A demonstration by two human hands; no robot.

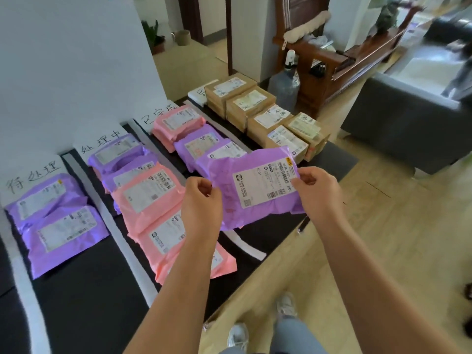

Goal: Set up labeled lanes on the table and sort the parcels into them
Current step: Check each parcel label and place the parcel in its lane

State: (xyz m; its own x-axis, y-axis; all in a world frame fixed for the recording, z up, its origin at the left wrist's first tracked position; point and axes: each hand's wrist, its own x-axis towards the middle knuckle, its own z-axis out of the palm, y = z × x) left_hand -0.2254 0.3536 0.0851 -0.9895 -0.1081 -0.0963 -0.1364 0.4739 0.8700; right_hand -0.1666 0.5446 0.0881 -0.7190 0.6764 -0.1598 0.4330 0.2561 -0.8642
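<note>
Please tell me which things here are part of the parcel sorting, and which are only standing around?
Belongs to the job:
purple parcel, held by left hand and right hand
lane labels
pink parcels
brown boxes
white lane strips

Just lying about:
water bottle
wooden bench
grey sofa
potted plant

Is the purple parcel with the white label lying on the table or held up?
Held up: both hands pinch the purple plastic parcel.
</note>
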